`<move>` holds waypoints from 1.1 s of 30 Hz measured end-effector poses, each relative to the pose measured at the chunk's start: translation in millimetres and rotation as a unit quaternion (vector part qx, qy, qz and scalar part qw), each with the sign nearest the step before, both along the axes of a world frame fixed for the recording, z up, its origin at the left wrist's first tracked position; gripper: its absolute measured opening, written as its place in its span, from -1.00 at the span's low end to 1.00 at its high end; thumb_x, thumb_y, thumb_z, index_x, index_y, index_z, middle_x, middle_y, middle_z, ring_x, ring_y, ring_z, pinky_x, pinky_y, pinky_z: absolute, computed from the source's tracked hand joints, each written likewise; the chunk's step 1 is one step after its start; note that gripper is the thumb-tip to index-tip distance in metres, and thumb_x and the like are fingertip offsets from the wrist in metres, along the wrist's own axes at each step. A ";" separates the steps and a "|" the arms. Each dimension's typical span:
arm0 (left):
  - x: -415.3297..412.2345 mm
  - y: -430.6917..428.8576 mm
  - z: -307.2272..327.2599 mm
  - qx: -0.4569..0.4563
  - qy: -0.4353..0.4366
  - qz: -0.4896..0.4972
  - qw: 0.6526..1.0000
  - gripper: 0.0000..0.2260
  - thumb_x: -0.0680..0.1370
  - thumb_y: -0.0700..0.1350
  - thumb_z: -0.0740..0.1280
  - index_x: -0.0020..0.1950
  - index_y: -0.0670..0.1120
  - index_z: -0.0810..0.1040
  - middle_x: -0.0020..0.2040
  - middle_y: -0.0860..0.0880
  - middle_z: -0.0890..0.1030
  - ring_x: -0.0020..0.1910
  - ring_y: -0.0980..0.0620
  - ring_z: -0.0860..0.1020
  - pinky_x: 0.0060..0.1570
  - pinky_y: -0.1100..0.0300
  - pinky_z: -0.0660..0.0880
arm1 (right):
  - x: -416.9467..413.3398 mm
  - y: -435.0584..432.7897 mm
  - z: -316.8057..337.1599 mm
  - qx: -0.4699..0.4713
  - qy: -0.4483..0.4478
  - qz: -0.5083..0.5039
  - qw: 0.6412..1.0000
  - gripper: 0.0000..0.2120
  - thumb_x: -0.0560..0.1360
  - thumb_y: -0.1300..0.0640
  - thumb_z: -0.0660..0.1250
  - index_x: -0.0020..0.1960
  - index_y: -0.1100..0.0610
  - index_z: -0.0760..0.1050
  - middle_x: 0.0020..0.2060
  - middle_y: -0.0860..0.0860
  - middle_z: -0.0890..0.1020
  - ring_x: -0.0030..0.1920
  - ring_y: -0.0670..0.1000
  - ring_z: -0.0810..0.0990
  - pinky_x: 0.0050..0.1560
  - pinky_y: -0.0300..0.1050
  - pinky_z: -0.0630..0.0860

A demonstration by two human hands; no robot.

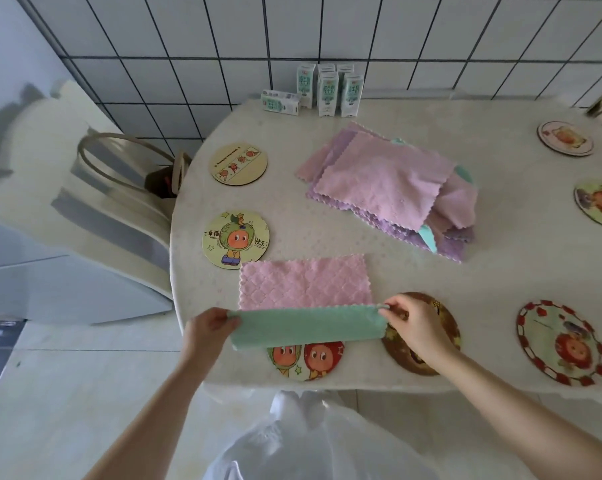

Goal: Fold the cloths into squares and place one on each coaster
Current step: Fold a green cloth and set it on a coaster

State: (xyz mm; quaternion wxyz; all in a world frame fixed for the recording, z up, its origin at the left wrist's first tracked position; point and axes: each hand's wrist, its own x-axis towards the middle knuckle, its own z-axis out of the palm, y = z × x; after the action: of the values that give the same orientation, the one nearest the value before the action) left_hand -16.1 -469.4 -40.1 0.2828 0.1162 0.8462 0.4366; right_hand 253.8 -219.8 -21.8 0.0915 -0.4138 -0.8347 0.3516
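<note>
**Cloth (303, 285) half-folded at the counter's (500, 282) 6 o'clock edge**
Left hand (207, 329) and right hand (413, 323) each pinched a near corner, holding that edge raised toward 12 o'clock, probably so both edges would meet squarely.

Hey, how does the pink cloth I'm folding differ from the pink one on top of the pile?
The pink-and-green cloth in front lies alone on the white table. The pink cloth topping the pile sits skewed on purple cloths. The front cloth's near edge is pinched up by the left hand and right hand, showing its green underside. The pile's cloth lies flat, untouched. Both have wavy edges.
</note>
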 end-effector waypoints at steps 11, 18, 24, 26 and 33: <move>-37.9 68.9 -14.6 0.007 -0.074 0.116 0.990 -0.89 0.52 -0.27 0.34 -0.02 -0.11 0.61 -0.12 -0.13 0.64 -0.04 -0.23 0.61 0.03 -0.12 0.58 | -71.1 62.1 -27.9 -0.111 -0.014 -0.115 0.987 -0.85 0.49 0.19 0.36 0.03 0.21 0.61 -0.13 0.03 0.66 -0.10 0.03 0.62 0.02 -0.05 0.56; -54.1 91.8 -30.3 -0.058 -0.040 0.104 0.992 -0.87 0.51 -0.19 0.37 0.03 -0.12 0.64 -0.13 -0.09 0.66 -0.10 -0.15 0.60 0.01 -0.12 0.58 | -88.6 85.1 -44.4 -0.126 -0.048 -0.114 0.984 -0.87 0.48 0.19 0.37 -0.02 0.23 0.61 -0.20 0.03 0.62 -0.15 0.02 0.56 -0.11 -0.21 0.39; -55.9 96.3 -35.7 -0.107 -0.001 0.086 0.990 -0.85 0.51 -0.17 0.37 0.04 -0.17 0.64 -0.15 -0.12 0.66 -0.20 -0.10 0.58 -0.07 0.00 0.59 | -94.1 92.5 -51.1 -0.116 -0.071 -0.083 0.987 -0.91 0.49 0.18 0.36 -0.10 0.20 0.59 -0.25 0.03 0.62 -0.18 0.04 0.57 -0.17 -0.18 0.38; -57.1 97.4 -36.6 -0.115 0.009 0.082 0.990 -0.86 0.51 -0.16 0.37 0.02 -0.16 0.64 -0.17 -0.11 0.65 -0.22 -0.09 0.57 -0.10 0.02 0.58 | -94.9 94.3 -54.3 -0.110 -0.082 -0.075 0.988 -0.90 0.50 0.17 0.35 -0.11 0.20 0.58 -0.25 0.06 0.63 -0.19 0.06 0.57 -0.20 -0.18 0.36; -58.6 111.8 -35.0 -0.156 0.046 0.050 0.985 -0.89 0.57 -0.12 0.29 -0.01 -0.11 0.58 -0.15 -0.06 0.62 -0.28 -0.03 0.55 -0.32 0.19 0.47 | -99.6 95.5 -59.3 -0.088 -0.108 -0.069 0.988 -0.85 0.51 0.18 0.34 -0.03 0.27 0.57 -0.15 0.15 0.66 -0.12 0.14 0.59 -0.19 -0.17 0.35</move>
State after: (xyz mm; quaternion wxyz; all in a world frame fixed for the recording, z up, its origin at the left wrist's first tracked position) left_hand -74.7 -357.6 -75.1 0.2358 0.0484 0.9208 0.3070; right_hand 154.2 -124.3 -81.1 -0.0124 -0.5127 -0.7747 0.3699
